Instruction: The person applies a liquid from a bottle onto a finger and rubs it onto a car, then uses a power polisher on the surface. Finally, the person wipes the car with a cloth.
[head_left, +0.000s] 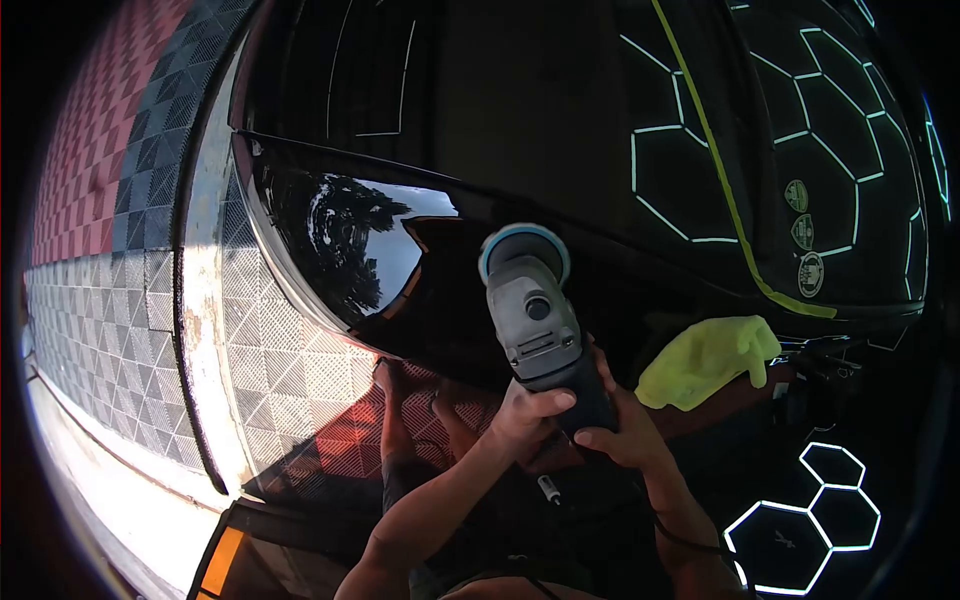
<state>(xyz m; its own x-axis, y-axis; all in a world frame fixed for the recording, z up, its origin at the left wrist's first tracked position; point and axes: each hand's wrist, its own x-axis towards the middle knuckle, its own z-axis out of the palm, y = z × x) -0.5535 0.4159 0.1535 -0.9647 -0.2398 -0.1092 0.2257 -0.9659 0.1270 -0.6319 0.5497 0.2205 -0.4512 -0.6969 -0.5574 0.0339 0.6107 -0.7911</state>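
Gripping a grey polisher with both hands, left and right wrapped around its handle, pad seemingly against glossy black bodywork

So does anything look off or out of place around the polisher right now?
One thing: a yellow cloth lies crumpled on the glossy black car panel, right of the polisher. A strip of yellow tape runs across the glass above it. Both hands grip the polisher squarely; no visible spills or damage.

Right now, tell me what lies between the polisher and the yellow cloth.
Nothing: in the head view, only bare glossy black car panel runs between the polisher, held in both hands, and the yellow cloth.
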